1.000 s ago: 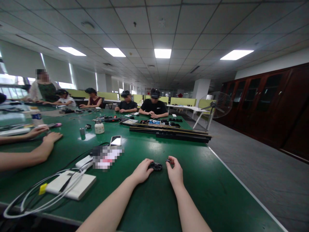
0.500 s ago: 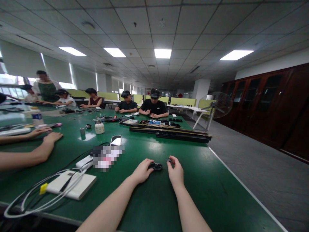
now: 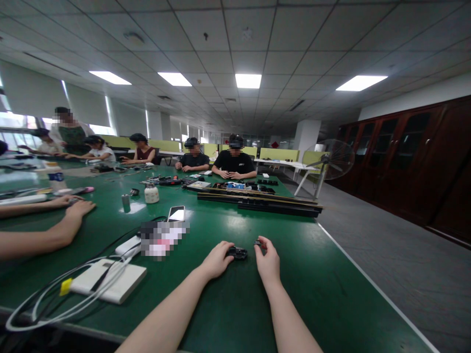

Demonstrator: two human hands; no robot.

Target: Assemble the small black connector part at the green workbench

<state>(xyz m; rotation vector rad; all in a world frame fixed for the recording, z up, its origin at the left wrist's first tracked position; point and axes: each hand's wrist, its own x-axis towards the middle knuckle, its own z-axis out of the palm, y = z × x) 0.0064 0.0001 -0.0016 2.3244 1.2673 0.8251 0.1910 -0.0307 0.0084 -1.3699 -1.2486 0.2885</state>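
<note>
Left hand: grip closed on the left end of an elongated black plastic-looking part, lying on the glossy green worktop, long axis left to right. Right hand, just past its right end, not touching, pinches a small dark piece. Worktop's edge well off right; long black rails farther forward.

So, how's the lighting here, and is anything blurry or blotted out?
Head view: the ceiling lights glare white, leaving a pale sheen on the green table; head view: the dark part in the left hand and the small piece in the right hand show little fine detail; head view: blocky pixels cover faces and a patch beside the phone.
</note>
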